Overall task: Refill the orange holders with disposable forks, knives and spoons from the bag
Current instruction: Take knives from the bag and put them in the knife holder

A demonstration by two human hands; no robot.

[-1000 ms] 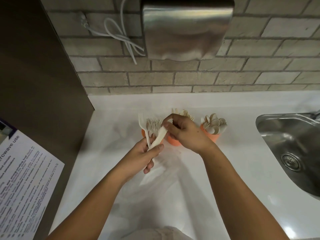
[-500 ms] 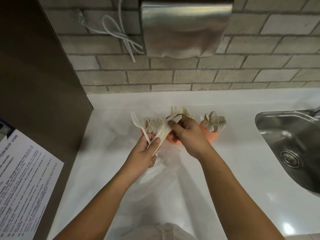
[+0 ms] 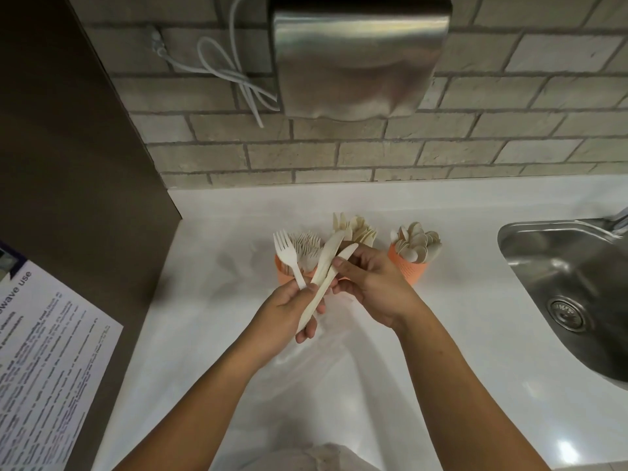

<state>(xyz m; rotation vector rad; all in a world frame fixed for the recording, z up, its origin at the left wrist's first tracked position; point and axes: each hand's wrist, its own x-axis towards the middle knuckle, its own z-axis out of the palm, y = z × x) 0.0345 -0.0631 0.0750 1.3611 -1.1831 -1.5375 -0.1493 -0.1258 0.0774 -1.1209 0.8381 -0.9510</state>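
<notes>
Three orange holders stand in a row on the white counter: the left one (image 3: 284, 272) holds forks, the middle one is mostly hidden behind my hands and holds knives (image 3: 356, 227), the right one (image 3: 409, 269) holds spoons. My left hand (image 3: 289, 309) grips a white fork (image 3: 288, 258) and the handles of two cream knives (image 3: 326, 266). My right hand (image 3: 370, 283) pinches the upper part of one knife with thumb and fingertips. A clear plastic bag (image 3: 306, 362) lies on the counter under my forearms.
A steel sink (image 3: 571, 300) is set into the counter at the right. A steel wall dispenser (image 3: 356, 56) and a white cable (image 3: 234, 73) hang on the brick wall. A dark panel with a printed notice (image 3: 47, 362) stands at the left.
My hands have drawn a little back from the holders. The two knives now fan apart more, with my right fingers pinching one knife nearer its blade.
</notes>
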